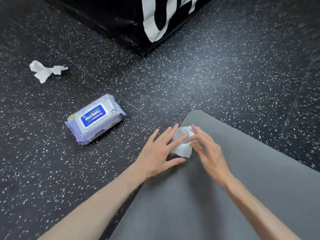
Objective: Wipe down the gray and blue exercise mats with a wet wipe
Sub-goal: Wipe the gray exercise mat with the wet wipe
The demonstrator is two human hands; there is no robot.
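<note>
early going: left hand (160, 151) flat with fingers spread on folded white wet wipe (182, 144), right hand (207, 151) pinching its edge, at corner of smooth gray exercise mat (225, 196); blue mat unseen, wiping mostly left.

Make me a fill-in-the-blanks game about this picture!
1. Both hands, left hand and right hand, touch a white ____.
2. The wipe lies on the ____ mat.
3. The wipes pack lies on the ____, lid closed.
4. A crumpled used wipe lies beyond the ____.

Answers: wipe; gray; floor; pack
</note>
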